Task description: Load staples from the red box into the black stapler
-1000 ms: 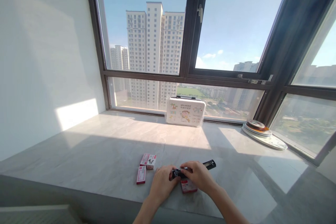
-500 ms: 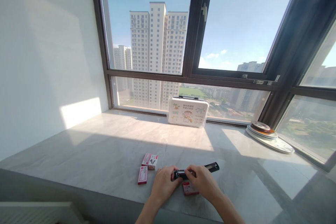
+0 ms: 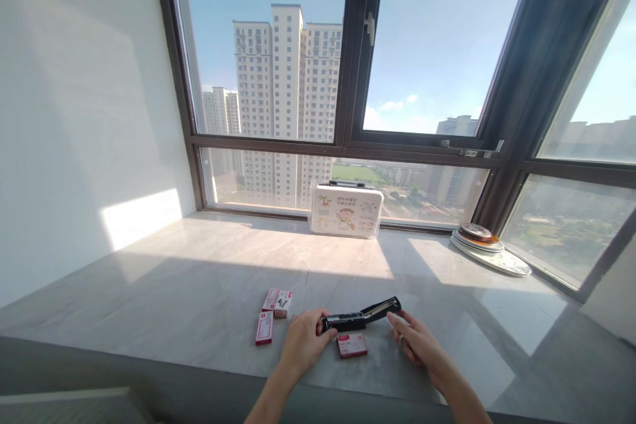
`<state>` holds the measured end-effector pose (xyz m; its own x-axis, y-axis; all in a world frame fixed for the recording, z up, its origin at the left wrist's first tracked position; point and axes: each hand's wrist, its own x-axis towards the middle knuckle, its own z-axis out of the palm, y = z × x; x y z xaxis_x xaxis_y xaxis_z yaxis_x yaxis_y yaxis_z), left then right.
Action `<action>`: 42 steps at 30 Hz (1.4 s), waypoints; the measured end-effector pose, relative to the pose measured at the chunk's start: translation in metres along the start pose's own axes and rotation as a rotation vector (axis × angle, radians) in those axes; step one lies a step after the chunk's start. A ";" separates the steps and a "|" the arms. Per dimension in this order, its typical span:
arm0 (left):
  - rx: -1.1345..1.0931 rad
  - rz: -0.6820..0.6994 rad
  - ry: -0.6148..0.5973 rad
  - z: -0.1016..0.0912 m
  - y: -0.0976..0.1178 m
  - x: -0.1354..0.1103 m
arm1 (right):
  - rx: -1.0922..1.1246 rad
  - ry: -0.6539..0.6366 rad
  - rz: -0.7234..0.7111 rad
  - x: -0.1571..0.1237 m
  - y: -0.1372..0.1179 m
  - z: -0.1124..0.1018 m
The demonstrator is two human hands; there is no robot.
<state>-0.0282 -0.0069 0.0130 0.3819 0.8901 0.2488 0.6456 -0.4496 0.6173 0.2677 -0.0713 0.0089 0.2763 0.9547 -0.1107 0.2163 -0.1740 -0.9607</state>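
A black stapler (image 3: 362, 315) lies swung open on the marble sill. My left hand (image 3: 304, 342) grips its left end, fingers curled round it. My right hand (image 3: 415, 342) rests on the sill just right of the stapler, fingers stretched out, holding nothing, its fingertips near the stapler's raised arm. A small red staple box (image 3: 352, 345) lies between my hands, just in front of the stapler.
Two more red-and-white staple boxes, one flat (image 3: 264, 328) and one behind it (image 3: 278, 302), lie to the left. A white plastic case with cartoon print (image 3: 346, 211) leans against the window. A stack of plates (image 3: 489, 251) sits at the right corner. The sill's front edge (image 3: 149, 371) runs below my wrists.
My right hand has come off the stapler and moved right onto the sill. The stapler is now fully visible, lying open. The camera has shifted slightly.
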 end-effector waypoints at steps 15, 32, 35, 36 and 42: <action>0.025 0.000 -0.017 -0.001 -0.001 -0.001 | -0.490 -0.153 -0.439 0.022 -0.058 0.090; -0.124 0.361 -0.324 -0.002 0.036 -0.014 | -0.315 -0.046 -0.227 0.029 0.000 0.003; -0.083 0.394 -0.382 -0.001 0.040 -0.011 | -0.108 -0.059 -0.175 0.010 0.012 0.006; -0.074 0.389 -0.369 -0.002 0.038 -0.011 | -0.060 -0.077 -0.155 0.003 0.013 0.007; -0.071 0.224 -0.226 -0.027 0.006 -0.017 | 0.085 -0.146 -0.076 -0.027 0.016 0.024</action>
<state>-0.0490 -0.0229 0.0324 0.6518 0.7267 0.2170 0.4844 -0.6190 0.6182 0.2416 -0.0938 -0.0092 0.1221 0.9903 -0.0667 0.1502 -0.0849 -0.9850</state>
